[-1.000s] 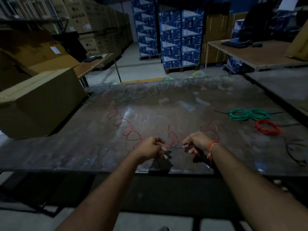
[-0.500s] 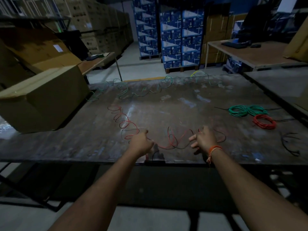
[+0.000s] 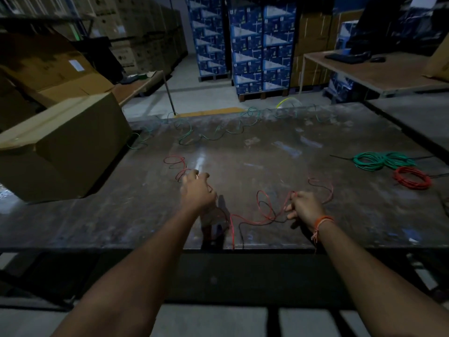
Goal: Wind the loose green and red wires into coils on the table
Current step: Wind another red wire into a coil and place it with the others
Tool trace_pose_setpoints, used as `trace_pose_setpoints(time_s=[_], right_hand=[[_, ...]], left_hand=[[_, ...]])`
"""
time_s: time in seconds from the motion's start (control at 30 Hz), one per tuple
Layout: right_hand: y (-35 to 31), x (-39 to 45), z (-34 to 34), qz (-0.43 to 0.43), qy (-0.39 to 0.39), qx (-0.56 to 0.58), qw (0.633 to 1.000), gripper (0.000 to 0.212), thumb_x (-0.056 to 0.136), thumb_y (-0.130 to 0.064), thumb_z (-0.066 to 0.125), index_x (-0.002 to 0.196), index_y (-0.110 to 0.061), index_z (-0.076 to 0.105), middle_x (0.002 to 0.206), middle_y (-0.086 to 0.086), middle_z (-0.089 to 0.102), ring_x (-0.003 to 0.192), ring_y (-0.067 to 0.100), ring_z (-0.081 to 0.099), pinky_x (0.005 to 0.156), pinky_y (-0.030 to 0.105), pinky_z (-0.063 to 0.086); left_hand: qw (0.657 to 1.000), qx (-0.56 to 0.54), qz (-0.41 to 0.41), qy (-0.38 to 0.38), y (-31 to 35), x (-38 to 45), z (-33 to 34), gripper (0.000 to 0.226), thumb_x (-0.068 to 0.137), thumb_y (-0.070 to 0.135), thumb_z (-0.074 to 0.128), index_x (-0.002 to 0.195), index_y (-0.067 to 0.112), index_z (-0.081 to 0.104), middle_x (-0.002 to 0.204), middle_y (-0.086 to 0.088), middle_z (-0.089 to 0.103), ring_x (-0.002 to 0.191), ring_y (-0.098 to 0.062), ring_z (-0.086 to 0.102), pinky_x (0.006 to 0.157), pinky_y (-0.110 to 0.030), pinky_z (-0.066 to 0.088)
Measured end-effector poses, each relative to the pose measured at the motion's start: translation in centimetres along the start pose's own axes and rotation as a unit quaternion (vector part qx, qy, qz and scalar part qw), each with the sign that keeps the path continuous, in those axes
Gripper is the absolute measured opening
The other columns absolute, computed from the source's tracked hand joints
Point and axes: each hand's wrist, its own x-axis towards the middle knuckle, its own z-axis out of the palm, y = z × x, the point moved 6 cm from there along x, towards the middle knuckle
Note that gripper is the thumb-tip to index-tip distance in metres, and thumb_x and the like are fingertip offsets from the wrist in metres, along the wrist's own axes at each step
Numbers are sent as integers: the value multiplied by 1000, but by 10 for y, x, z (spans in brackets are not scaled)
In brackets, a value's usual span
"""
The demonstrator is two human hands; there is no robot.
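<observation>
reaching out over the table (image 3: 340,215) with the left hand (image 3: 198,193), fingers (image 3: 202,176) loosely curled and touching down on the loose red wire (image 3: 263,216) beside its far loops; grip underneath not visible. pinching the same red wire with the right hand (image 3: 305,207), fingertips together on a raised loop. trailing from between both hands over the near table edge. lying well beyond the fingers, along the far edge, the loose green wire (image 3: 206,136).
</observation>
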Motion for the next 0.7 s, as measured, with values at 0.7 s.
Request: trace_pose_setpoints(time_s=[0.7], right_hand=[[18,-68,34,15,-129,-14,991,29,92,4,34,110,-1,56,67,13,65,40,15,57,37,17,26]], left_hand=[[974,-7,-59,-220,-5,-82,22,41,93,2,47,133,5,55,122,-24,66,104,-34,68,85,-38,57]])
